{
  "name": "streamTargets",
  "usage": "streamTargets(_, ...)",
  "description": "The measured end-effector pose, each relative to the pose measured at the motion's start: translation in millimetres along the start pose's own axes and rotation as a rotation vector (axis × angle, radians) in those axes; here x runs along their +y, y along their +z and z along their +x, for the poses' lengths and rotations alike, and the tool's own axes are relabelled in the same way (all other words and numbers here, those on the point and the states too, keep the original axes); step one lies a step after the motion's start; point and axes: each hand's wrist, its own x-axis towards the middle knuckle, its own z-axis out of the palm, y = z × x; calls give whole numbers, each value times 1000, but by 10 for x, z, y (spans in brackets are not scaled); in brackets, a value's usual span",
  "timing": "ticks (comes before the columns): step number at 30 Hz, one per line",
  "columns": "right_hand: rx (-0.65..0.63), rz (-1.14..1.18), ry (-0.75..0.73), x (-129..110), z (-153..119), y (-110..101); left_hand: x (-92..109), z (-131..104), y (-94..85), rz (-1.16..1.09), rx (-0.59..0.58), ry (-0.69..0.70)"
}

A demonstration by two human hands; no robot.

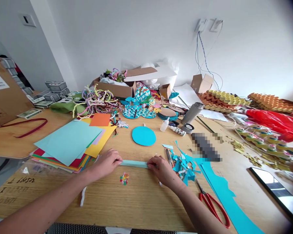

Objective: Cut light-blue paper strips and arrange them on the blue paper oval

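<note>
A narrow strip of pale blue-green paper stretches between my two hands just over the table. My left hand pinches its left end, and my right hand pinches the other end. Beyond the strip lies a bright blue oval disc. Small coloured paper dots sit in a little heap on the near side of the strip. Blue paper scraps are piled beside my right hand. Scissors with red handles rest near my right forearm.
Coloured paper sheets are stacked at the left. A small glue bottle, a grey thermos and its cap stand behind. Pipe cleaners pile up at the back left. A phone lies at the right.
</note>
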Motion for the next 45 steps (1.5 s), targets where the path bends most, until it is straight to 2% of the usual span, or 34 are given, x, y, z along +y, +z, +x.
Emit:
streamTargets(7,-2,39,139,119,34,3,-40,57,-3,-16,-6,-139)
streamTargets(16,-34,35,211,77,59,-60,-17,101,-31,-65,-54,-235)
streamTargets(30,-48,-65,295,124,146,-86,-41,170,-15,-122,-37,-376)
streamTargets(37,-81,-99,261,155,138,-110,-73,193,-40,-152,-52,-385)
streamTargets(45,-48,-109,276,170,126,-122,-114,179,-11,-147,-44,-364)
